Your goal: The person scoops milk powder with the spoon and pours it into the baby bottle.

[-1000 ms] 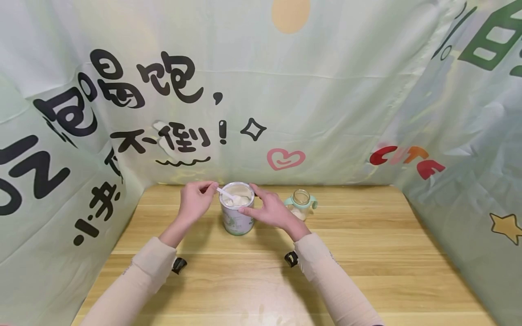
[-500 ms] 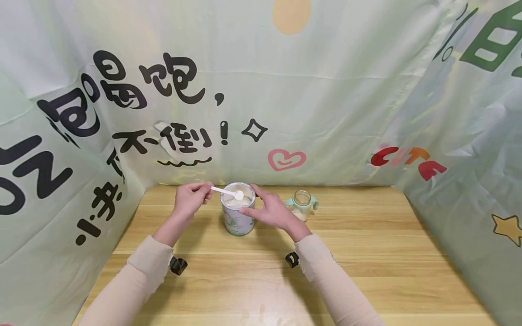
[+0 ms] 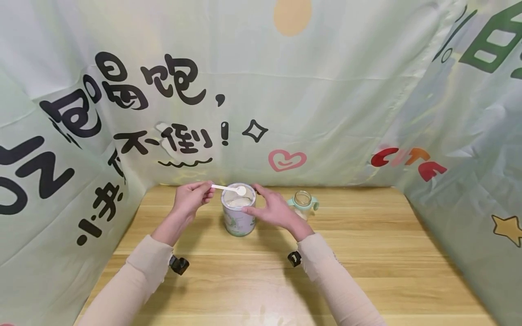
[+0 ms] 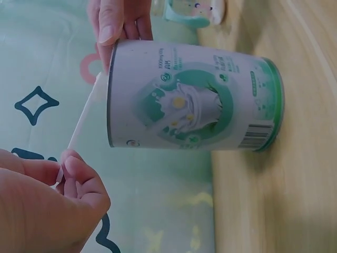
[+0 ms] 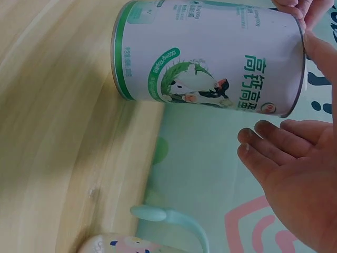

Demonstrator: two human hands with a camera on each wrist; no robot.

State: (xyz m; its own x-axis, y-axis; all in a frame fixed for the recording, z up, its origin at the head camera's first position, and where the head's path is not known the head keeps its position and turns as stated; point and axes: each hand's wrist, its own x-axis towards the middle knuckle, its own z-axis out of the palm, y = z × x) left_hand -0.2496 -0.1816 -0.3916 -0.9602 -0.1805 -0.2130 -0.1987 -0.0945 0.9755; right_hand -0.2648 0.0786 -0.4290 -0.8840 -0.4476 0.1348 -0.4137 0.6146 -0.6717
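A white and green milk powder can [image 3: 239, 222] stands upright and uncovered on the wooden table, with pale powder [image 3: 239, 202] inside. My left hand [image 3: 191, 199] pinches the handle end of a white scoop [image 3: 224, 187] between thumb and fingers. The bowl of the scoop, heaped with powder, is over the can's mouth. My right hand [image 3: 275, 209] spans the can's right side and steadies its rim, thumb at the near edge and a finger at the far one. In the right wrist view, the other fingers [image 5: 268, 142] stretch out, apart from the can wall.
To the right of the can is a lidless baby bottle [image 3: 302, 209] with mint handles, partly behind my right wrist. Printed cloth [image 3: 334, 113] hangs behind the table [image 3: 367, 253] and along both sides. Black wrist-worn devices [image 3: 179, 265] show beneath the sleeves.
The scoop has come up out of the powder, from dipped in the can to raised at its mouth. My left hand has shifted slightly left. The right hand stays at the can.
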